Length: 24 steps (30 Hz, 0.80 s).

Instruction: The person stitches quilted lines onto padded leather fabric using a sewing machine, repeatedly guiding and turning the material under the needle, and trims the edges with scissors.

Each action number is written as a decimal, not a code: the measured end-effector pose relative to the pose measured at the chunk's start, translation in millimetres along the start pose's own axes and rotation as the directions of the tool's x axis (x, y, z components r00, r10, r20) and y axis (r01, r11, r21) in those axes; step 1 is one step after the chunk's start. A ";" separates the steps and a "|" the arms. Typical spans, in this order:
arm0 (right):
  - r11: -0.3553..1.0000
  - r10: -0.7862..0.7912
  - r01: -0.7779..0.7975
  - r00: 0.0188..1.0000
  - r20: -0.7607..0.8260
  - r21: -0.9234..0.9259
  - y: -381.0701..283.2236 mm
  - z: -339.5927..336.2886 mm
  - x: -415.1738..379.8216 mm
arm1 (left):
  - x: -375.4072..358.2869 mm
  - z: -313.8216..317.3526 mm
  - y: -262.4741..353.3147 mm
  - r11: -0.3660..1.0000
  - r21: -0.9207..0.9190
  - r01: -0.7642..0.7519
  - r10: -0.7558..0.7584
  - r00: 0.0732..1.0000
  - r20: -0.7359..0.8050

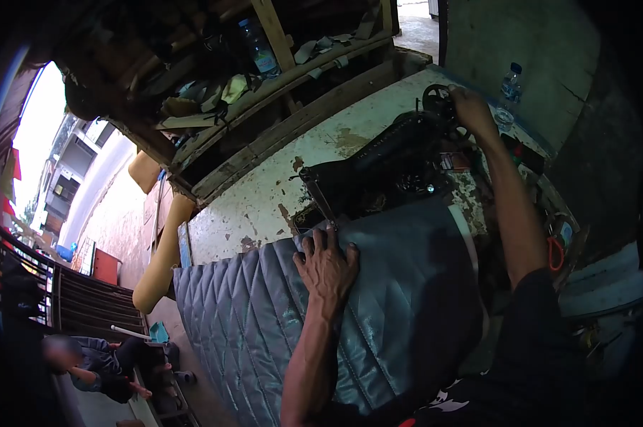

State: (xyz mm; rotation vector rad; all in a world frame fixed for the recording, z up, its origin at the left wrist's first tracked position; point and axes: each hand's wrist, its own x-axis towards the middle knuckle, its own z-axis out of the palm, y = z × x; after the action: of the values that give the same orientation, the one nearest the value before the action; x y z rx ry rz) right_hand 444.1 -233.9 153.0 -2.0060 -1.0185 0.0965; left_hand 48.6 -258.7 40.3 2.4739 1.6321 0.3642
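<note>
A black sewing machine (378,158) stands on a worn, paint-chipped table (264,186). A sheet of dark grey quilted material (243,313), stitched in a diamond pattern, lies in front of it and hangs over the near edge. My left hand (327,265) rests flat on this sheet with its fingers spread, their tips close to the needle end of the machine. At the machine's far right end, my right hand (471,110) grips the rim of the handwheel (437,99). The needle tip and the exact stitching spot are too dark to make out.
Behind the table, a wooden shelf (293,82) holds scraps and a plastic bottle (261,53). Another water bottle (509,89) stands at the right by the wall. Orange-handled scissors (555,252) hang at the right. A person (101,366) sits at lower left.
</note>
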 end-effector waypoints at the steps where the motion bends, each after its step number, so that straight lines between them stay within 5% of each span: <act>1: 0.996 -0.070 0.062 0.989 -0.133 -0.067 -0.1 3.8 -9.9 | 0.2 3.4 -1.9 1.000 0.002 -0.009 0.009 1.000 -0.027; 4: 1.000 -0.009 0.009 1.000 0.023 -0.013 25.0 -7.4 -11.3 | -0.1 6.8 -3.7 1.000 0.009 -0.001 0.001 0.998 -0.066; 8: 0.915 0.190 -0.156 0.980 -0.056 0.373 40.5 0.9 -51.1 | -1.7 -0.5 0.7 0.999 -0.046 0.017 -0.017 1.000 0.011; 9: 0.997 0.016 0.005 0.961 -0.276 0.076 41.2 5.5 -62.2 | -1.8 -0.2 2.5 0.999 -0.048 0.010 -0.010 1.000 0.008; 11: 0.978 -0.091 0.184 0.795 -0.599 0.096 19.1 29.3 -109.0 | -3.3 0.0 2.1 0.998 -0.027 0.052 -0.050 0.998 0.044; 14: 0.859 -0.391 0.411 0.912 -0.128 0.304 -6.9 82.2 -170.4 | -5.9 15.9 -4.3 0.997 -0.032 0.068 -0.068 0.998 0.000; 15: 0.880 -0.367 0.314 0.926 0.090 0.356 -25.8 98.9 -183.0 | -6.0 17.8 -4.7 0.998 -0.027 0.059 -0.058 0.998 0.008; 16: 0.902 -0.001 -0.243 0.826 0.564 0.356 -46.0 109.2 -177.6 | -5.4 18.5 -4.3 0.998 -0.033 0.061 -0.061 0.998 0.008; 18: 0.699 0.181 -0.642 0.585 0.790 0.315 -40.3 178.3 -145.2 | -4.2 20.2 -6.0 0.998 -0.032 0.056 -0.057 0.998 -0.003; 19: 0.715 0.117 -0.600 0.609 0.785 0.359 -33.3 211.0 -131.4 | -3.6 22.1 -7.4 0.998 -0.033 0.048 -0.048 0.999 -0.001; 20: 0.825 -0.105 -0.322 0.719 0.687 0.464 -20.8 248.9 -120.6 | -4.4 24.2 -10.0 0.999 -0.033 0.043 -0.042 0.999 0.003; 21: 0.838 -0.491 0.255 0.739 0.462 0.483 -5.1 292.5 -106.8 | -4.2 26.5 -12.2 0.998 -0.043 0.038 -0.038 0.999 -0.006; 22: 0.742 -0.659 0.525 0.685 0.310 0.417 2.7 313.8 -100.8 | -2.9 25.5 -12.2 0.999 -0.036 0.038 -0.038 0.999 -0.014; 23: 0.714 -0.690 0.582 0.679 0.252 0.389 5.3 324.0 -103.0 | -3.4 25.9 -11.5 0.998 -0.040 0.044 -0.044 0.999 -0.020; 24: 0.789 -0.573 0.416 0.763 0.300 0.452 -4.0 304.7 -113.2 | -4.5 26.8 -11.2 0.998 -0.047 0.049 -0.050 0.999 -0.023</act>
State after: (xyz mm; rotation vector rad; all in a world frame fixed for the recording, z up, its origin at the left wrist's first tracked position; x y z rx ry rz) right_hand 240.5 -109.6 -67.8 -1.3363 -1.6645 0.4127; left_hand 44.7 -258.3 11.2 2.3999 1.6705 0.4220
